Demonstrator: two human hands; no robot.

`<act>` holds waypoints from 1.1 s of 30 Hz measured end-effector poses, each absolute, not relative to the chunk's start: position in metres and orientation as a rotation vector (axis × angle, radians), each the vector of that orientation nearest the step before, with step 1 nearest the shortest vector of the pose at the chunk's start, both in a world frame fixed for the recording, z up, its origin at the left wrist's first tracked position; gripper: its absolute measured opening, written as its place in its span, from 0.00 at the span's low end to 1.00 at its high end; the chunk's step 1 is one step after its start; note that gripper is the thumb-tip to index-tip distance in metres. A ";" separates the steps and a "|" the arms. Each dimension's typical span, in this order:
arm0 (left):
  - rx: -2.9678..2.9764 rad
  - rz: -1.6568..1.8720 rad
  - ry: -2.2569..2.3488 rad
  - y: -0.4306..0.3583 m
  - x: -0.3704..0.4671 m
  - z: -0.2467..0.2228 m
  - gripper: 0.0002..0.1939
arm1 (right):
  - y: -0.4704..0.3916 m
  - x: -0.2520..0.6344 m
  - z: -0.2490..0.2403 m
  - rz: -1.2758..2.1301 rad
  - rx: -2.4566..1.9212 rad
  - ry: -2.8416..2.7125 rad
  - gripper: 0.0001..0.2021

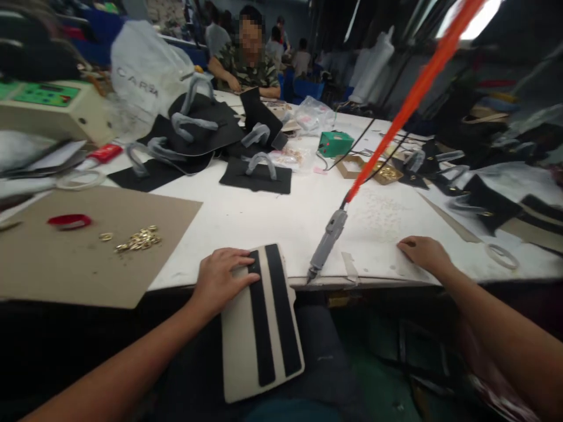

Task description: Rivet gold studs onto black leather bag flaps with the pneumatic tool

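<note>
A cream panel with two black strips point(241, 351) lies across the table's front edge and slopes down over my lap. My left hand point(226, 272) holds its upper end, with thumb and fingers over the nearer black strip. Over on the right, my right hand point(424, 253) rests low on the white tabletop, its fingers curled together. Whatever its fingertips may hold is too small to make out. Between the hands, a grey electric screwdriver point(328, 243) hangs tip down from an orange cord point(409, 99), just right of the panel and touching neither hand.
Small gold metal fittings point(139, 239) and a red ring-shaped item point(69, 221) lie on a brown board point(53, 275). Black panels with wrapped handles point(257, 176) are piled behind. A green box point(335, 143) and cardboard trays point(349, 166) stand farther back. Another person point(246, 64) sits opposite.
</note>
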State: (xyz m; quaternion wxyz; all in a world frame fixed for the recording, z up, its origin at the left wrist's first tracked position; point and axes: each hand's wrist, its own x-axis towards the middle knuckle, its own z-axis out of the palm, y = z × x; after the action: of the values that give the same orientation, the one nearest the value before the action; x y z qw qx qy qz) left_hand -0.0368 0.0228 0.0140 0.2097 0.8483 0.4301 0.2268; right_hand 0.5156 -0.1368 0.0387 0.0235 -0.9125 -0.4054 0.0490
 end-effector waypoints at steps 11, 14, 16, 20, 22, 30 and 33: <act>2.243 0.693 1.237 0.006 -0.038 0.016 0.16 | -0.143 0.514 0.018 -0.143 -2.851 -1.453 0.13; 2.260 0.717 1.226 0.005 -0.039 0.014 0.16 | -0.144 0.513 0.016 -0.178 -2.806 -1.373 0.19; 2.264 0.728 1.226 0.005 -0.040 0.013 0.16 | -0.146 0.506 0.022 -0.177 -2.790 -1.299 0.21; 2.266 0.738 1.227 0.005 -0.040 0.011 0.15 | -0.153 0.452 0.056 -0.129 -2.592 -1.174 0.17; 2.271 0.745 1.218 0.005 -0.040 0.010 0.15 | -0.156 0.399 0.075 -0.048 -2.453 -1.127 0.13; 2.275 0.731 1.235 0.004 -0.040 0.012 0.15 | -0.090 0.182 0.063 0.760 -1.731 -1.637 0.14; 2.283 0.729 1.222 0.004 -0.041 0.011 0.15 | -0.055 0.159 0.048 0.768 -1.669 -1.783 0.11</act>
State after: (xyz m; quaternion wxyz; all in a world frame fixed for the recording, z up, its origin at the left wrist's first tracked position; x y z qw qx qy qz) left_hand -0.0406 0.0042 0.0106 0.2239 0.8270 0.4428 0.2642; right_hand 0.1587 -0.0547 0.0475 0.2867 -0.6245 -0.6673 0.2873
